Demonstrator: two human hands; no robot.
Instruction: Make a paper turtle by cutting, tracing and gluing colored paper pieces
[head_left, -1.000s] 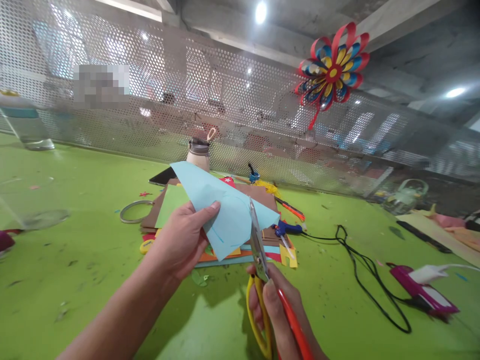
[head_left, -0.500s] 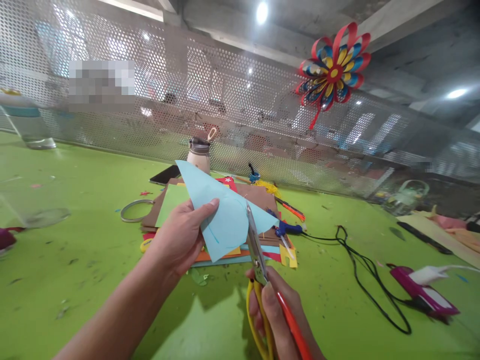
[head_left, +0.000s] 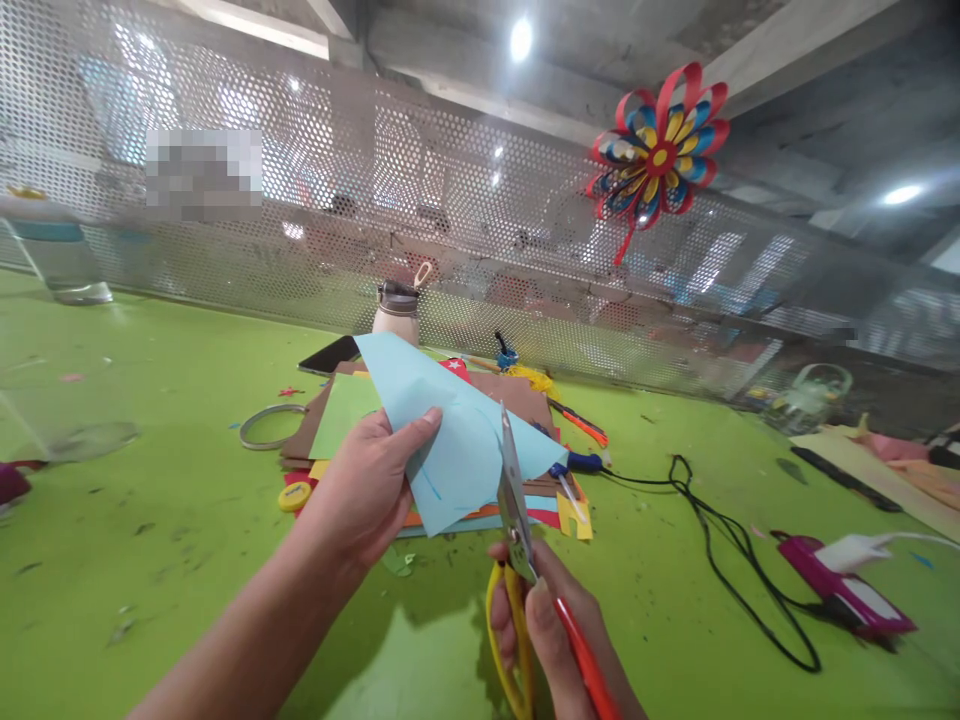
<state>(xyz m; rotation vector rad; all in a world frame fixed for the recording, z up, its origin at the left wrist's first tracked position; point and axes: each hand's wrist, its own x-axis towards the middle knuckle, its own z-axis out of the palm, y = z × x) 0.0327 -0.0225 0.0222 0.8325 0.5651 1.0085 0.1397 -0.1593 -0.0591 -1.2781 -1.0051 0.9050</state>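
My left hand [head_left: 367, 490] pinches a folded light blue paper sheet [head_left: 450, 430], thumb on top, and holds it up above the green table [head_left: 150, 520]. A curved pen line shows on the paper. My right hand [head_left: 551, 620] grips scissors [head_left: 517, 520] with yellow and orange handles. Their blades point upward and cut into the paper's right part.
Under the sheet lies a stack of coloured paper and brown card [head_left: 337, 410]. Around it are a tape ring [head_left: 262, 425], a small yellow tape roll [head_left: 294, 496], a bottle [head_left: 396, 310], a phone [head_left: 330, 352], a blue glue gun [head_left: 581, 462], a black cable [head_left: 735, 560] and a pink glue gun [head_left: 847, 590]. A paper flower [head_left: 656, 150] hangs on the mesh wall.
The scissors' blades have advanced slightly along the paper, and my left hand has turned the sheet a little. The view has shifted a bit downward.
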